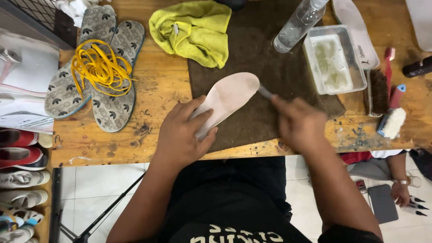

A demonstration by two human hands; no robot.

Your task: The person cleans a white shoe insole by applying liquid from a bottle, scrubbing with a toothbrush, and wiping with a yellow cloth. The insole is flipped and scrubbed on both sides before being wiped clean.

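A pale pink shoe insole [229,96] lies tilted on a dark brown mat [279,67] on the wooden table. My left hand [182,132] presses down on its near end, fingers and thumb wrapped over the edge. My right hand [299,123] is blurred and closed around a thin grey tool [265,92], likely a small brush, whose tip meets the insole's right edge near the toe.
A yellow-green cloth [193,29], clear bottle [299,22] and plastic tub of water [335,60] sit at the back. Two patterned insoles [108,85] with yellow laces [99,67] lie left. Brushes [387,103] lie right. Shoes [20,180] line the left shelf. Another person's hand [400,191] is at lower right.
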